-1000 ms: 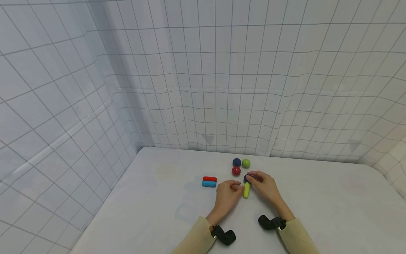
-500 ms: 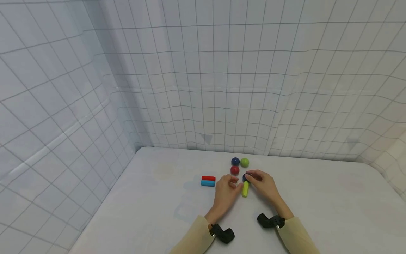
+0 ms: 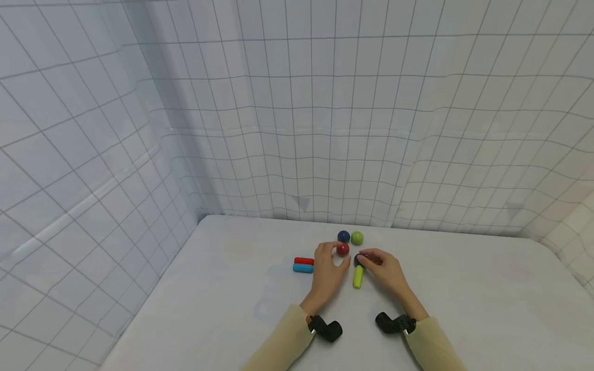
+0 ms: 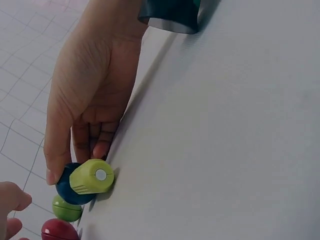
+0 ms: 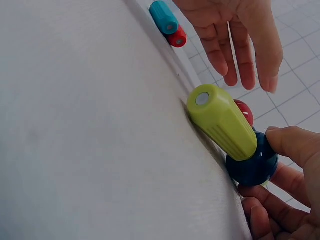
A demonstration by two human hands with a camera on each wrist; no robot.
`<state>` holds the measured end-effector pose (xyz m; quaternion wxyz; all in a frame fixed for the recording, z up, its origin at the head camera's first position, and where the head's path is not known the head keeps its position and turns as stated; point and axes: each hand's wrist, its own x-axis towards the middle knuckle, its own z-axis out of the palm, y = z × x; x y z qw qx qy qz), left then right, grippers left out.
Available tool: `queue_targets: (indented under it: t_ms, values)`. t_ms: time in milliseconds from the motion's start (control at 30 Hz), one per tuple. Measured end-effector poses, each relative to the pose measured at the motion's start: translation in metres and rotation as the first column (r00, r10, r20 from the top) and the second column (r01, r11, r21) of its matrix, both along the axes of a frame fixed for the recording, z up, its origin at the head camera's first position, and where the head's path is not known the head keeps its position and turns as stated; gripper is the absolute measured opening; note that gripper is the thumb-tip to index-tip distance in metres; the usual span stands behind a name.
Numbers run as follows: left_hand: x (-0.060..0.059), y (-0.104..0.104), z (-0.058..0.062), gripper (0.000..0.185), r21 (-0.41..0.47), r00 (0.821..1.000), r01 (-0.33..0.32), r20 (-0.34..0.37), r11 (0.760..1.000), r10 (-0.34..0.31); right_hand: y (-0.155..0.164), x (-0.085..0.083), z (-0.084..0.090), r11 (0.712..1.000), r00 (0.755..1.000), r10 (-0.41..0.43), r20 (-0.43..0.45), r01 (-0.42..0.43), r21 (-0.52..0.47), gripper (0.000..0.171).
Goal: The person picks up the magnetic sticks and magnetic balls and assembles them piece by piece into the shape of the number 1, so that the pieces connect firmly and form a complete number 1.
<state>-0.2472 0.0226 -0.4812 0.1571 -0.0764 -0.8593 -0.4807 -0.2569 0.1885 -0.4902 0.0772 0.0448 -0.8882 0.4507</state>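
My right hand (image 3: 387, 270) pinches a dark blue ball (image 5: 252, 167) between thumb and fingers, low over the white table. Against this ball sits the end of a yellow-green ridged rod (image 5: 222, 122), with a round silvery spot on its near end. My left hand (image 3: 326, 273) holds nothing, its thumb and fingers spread apart around the near left side of a red ball (image 3: 343, 250). Whether the fingertips touch that ball I cannot tell. Just behind it are a second dark blue ball (image 3: 343, 236) and a green ball (image 3: 357, 238).
A red rod (image 3: 303, 260) and a light blue rod (image 3: 303, 268) lie side by side just left of my left hand. A white curtain with a grid of dark lines (image 3: 278, 129) rises behind the table (image 3: 223, 288) and along its left.
My left hand has moved forward from beside the yellow-green rod to the red ball, its fingers spreading wider. The right hand keeps its hold on the dark blue ball.
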Motion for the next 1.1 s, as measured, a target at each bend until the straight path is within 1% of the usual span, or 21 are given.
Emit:
queue_targets:
  t_ms: [67, 333, 433, 533, 767, 867, 1100]
  values:
    - [-0.002, 0.001, 0.001, 0.034, -0.01, 1.0, -0.002, 0.007, 1.0, 0.002, 0.0, 0.0, 0.0, 1.0, 1.0, -0.008, 0.019, 0.008, -0.002, 0.031]
    - [-0.008, 0.002, 0.001, 0.039, -0.083, 0.998, -0.02, 0.05, 0.996, 0.025, -0.001, 0.001, 0.0, 0.999, 0.999, -0.008, 0.036, 0.009, -0.032, 0.03]
    - [-0.011, 0.002, 0.0, 0.041, -0.092, 0.998, -0.024, 0.055, 0.995, 0.029, -0.001, 0.001, -0.001, 1.0, 0.999, -0.005, 0.034, 0.006, -0.029, 0.03]
    - [-0.015, 0.002, -0.001, 0.043, -0.097, 0.997, -0.024, 0.075, 0.995, 0.031, -0.001, 0.0, -0.002, 1.0, 1.0, -0.003, 0.03, 0.004, -0.026, 0.032]
    - [-0.019, 0.004, -0.002, 0.043, -0.111, 0.997, -0.035, 0.064, 0.993, 0.043, -0.002, 0.0, -0.001, 0.999, 0.999, -0.002, 0.033, 0.003, -0.032, 0.031]
    - [-0.02, 0.005, -0.002, 0.041, -0.114, 0.997, -0.036, 0.071, 0.993, 0.044, -0.002, 0.0, -0.001, 0.999, 1.0, -0.005, 0.03, 0.006, -0.031, 0.031]
    - [-0.022, 0.008, -0.002, 0.037, -0.105, 0.998, -0.037, 0.053, 0.994, 0.043, -0.001, 0.0, 0.0, 0.999, 0.999, -0.007, 0.034, 0.008, -0.032, 0.031]
